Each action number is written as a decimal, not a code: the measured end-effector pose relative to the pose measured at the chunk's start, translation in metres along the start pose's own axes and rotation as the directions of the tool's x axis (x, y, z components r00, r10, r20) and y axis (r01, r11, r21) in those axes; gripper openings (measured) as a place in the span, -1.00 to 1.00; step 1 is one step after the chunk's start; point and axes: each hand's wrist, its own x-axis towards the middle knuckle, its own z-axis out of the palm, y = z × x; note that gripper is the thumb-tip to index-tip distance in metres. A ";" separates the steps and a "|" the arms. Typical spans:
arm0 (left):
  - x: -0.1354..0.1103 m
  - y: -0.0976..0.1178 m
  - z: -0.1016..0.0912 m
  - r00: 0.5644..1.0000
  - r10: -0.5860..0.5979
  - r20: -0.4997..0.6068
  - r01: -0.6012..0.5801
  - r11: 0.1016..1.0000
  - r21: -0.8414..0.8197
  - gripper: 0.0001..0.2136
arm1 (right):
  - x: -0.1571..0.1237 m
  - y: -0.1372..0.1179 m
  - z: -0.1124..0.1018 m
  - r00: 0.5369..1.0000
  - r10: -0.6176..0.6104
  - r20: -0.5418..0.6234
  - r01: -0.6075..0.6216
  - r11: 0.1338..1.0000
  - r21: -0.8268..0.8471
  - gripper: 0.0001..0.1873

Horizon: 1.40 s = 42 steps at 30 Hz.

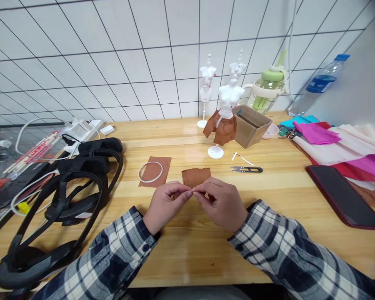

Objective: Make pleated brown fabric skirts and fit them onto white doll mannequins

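While hands (170, 204) touch, brown cloth (196, 176) lies beyond

One head-worn camera gave the view, looking out from the wearer's side of the desk (187, 258), facing twelve o'clock and tilted down. It sat close above, so the left hand (167, 206) and right hand (223, 204) fell just below mid-frame, sleeves (112, 252) running in from roughly seven and five o'clock; the tiled wall (153, 66) beyond spanned about ten to one o'clock.
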 end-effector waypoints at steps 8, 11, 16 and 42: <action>0.003 0.001 0.001 0.999 -0.027 -0.033 0.028 0.999 0.032 -0.82 | -0.004 0.002 0.001 0.982 -0.187 0.015 0.186 0.964 -0.188 -0.80; 0.003 0.000 0.000 0.999 -0.032 -0.026 0.033 0.999 0.032 -0.80 | -0.004 0.001 0.000 0.977 -0.214 0.018 0.212 0.947 -0.241 -0.78; 0.003 0.000 -0.001 1.000 -0.019 0.001 0.019 0.998 0.062 -0.79 | -0.003 0.001 -0.002 0.980 -0.200 0.010 0.196 0.950 -0.244 -0.78; 0.002 0.004 -0.002 0.997 0.064 0.037 -0.068 0.990 0.127 -0.82 | 0.009 0.013 0.002 0.919 0.364 0.152 -0.394 0.829 0.396 -0.92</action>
